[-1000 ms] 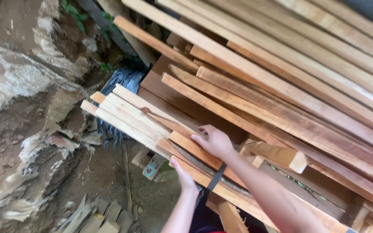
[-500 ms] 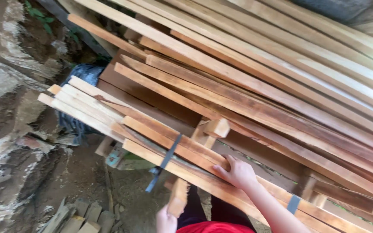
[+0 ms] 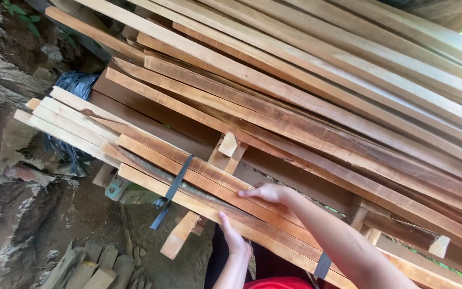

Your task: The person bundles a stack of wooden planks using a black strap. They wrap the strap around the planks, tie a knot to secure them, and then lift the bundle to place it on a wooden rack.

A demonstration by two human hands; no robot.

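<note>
A bundle of long pale and reddish wooden planks [image 3: 135, 147] lies slanted across the front of a big lumber stack. Black straps bind it, one [image 3: 176, 179] near the middle and one [image 3: 322, 264] near me. My right hand [image 3: 266, 192] lies on top of the bundle with its fingers curled over the far edge of a plank. My left hand [image 3: 235, 239] grips the bundle's near edge from below, thumb side up. A short wooden piece [image 3: 180, 234] sticks out under the bundle just left of that hand.
Many longer planks [image 3: 316, 80] are stacked behind, running to the right. Short wooden spacer blocks [image 3: 228, 144] sit between layers. Black plastic sheeting [image 3: 76, 85] hangs at the left. Rock and dirt [image 3: 12, 176] lie at left, with scrap wood pieces [image 3: 89, 267] on the ground.
My right hand has slid along the bundle's top toward its near end. My left hand has come up against the near edge. The view has shifted right along the stack.
</note>
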